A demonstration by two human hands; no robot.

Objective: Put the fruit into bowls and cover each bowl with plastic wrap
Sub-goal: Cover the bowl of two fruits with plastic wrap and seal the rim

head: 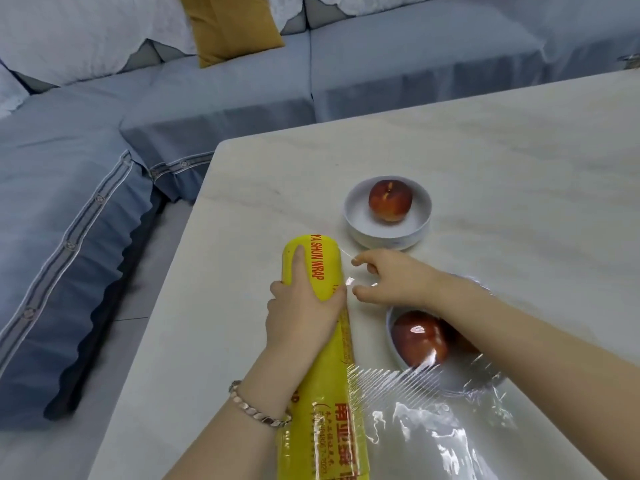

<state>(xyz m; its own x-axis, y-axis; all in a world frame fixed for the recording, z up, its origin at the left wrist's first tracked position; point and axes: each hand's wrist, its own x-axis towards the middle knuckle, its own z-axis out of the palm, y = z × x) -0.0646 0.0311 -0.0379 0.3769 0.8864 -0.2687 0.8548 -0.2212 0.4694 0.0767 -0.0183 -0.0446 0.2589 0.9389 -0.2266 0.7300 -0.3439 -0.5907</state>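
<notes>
A long yellow roll of plastic wrap (320,362) lies on the pale table (502,150). My left hand (303,306) presses down on the roll's far part, fingers wrapped over it. My right hand (391,280) pinches the clear film (349,280) right beside the roll. A sheet of film (426,427) stretches from the roll over the near white bowl (393,336), which holds a red fruit (420,337) under my right forearm. Farther away, an uncovered white bowl (388,233) holds a red-orange peach (390,200).
A blue-grey sofa (138,109) with a mustard cushion (228,26) surrounds the table on the left and far side. The table's left edge (183,271) runs close to my left arm. A silver bracelet (258,408) circles my left wrist.
</notes>
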